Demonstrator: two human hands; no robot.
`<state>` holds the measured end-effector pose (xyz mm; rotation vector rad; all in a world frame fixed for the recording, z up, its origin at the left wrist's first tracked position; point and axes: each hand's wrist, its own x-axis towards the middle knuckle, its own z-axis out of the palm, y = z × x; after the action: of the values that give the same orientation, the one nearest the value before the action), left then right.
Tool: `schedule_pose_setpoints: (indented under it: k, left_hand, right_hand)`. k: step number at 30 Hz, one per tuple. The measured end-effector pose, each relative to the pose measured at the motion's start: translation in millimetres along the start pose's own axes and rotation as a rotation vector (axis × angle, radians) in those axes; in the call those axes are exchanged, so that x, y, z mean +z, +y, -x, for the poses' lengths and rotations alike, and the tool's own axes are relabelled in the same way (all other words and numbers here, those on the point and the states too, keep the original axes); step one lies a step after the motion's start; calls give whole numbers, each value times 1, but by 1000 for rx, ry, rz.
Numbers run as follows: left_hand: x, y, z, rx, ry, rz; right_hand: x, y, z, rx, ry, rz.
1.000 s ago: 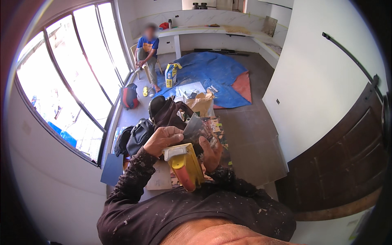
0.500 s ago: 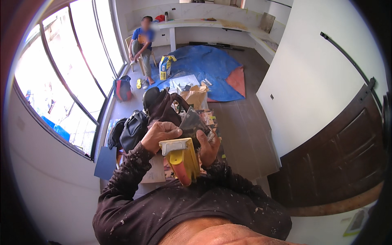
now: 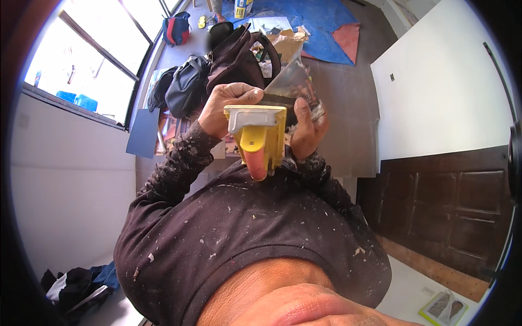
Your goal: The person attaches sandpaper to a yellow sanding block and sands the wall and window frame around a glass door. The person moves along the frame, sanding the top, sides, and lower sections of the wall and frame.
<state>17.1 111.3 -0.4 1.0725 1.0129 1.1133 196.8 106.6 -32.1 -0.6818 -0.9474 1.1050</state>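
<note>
In front of my chest is a yellow hand tool with a grey end plate and a red-ended handle, which looks like a hand sander. Beyond it, a thin grey sheet with a dark strip along its near edge stretches between my hands. My left hand is closed, its thumb and fingers pinching the strip's left end beside the tool. On the other side my right hand grips the right end, thumb on top. What supports the tool from behind is hidden.
Ahead lie a dark bag, a black backpack and a torn paper bag. A blue tarp covers the floor farther off, where a person's foot shows. Windows are at left, a brown panelled door at right.
My view has tipped downward, so the far counter and most of the seated person have left it. Both hands keep hold of the sheet, with the tool still between them.
</note>
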Motion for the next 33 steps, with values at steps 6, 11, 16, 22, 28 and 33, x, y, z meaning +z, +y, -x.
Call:
schedule_pose_setpoints:
  k: [6,11,16,22,28,33]
  left_hand:
    - [8,1,6,69,68,49]
    - [4,-8,5,41,-20,46]
    - [6,-6,4,-10,-60,116]
    - [-1,-21,-2,-9,-134,178]
    - [-2,-19,-2,66,-242,137]
    - [-8,-42,0,-27,-262,285]
  right_hand:
    - [-1,1,-1,-29,-42,-61]
    - [-7,9,3,-29,-7,-69]
    - [-20,20,-3,-66,-5,34]
    - [-10,2,-1,-77,56,38]
    - [-21,8,-3,-80,38,170]
    - [-18,8,-7,-77,34,218]
